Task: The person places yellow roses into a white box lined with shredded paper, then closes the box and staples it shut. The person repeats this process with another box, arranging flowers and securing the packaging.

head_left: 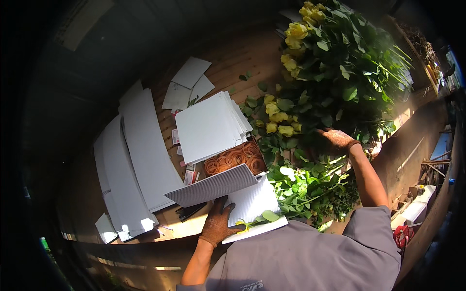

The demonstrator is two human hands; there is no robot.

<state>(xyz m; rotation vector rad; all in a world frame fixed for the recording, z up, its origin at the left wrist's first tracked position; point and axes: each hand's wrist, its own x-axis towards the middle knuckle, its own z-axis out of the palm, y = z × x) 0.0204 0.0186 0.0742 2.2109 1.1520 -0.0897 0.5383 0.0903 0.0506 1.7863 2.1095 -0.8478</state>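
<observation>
My gloved left hand [223,223] lies with fingers spread on a white corrugated card [250,199] at the bottom centre, its thumb beside a yellow rose with a leaf. A raised flap of ribbed card [211,184] stands over the fingers. My gloved right hand [335,137] reaches, fingers stretched, into a pile of yellow roses [279,116] at the right; its fingertips are partly among leaves. More leafy stems [313,189] lie between my hands.
A box of orange rubber bands [230,159] has white cards [208,126] stacked on it. Long white sheets [145,150] and smaller loose cards [189,80] lie on the wooden table [242,58]. A wooden shelf with assorted items [417,203] is at far right.
</observation>
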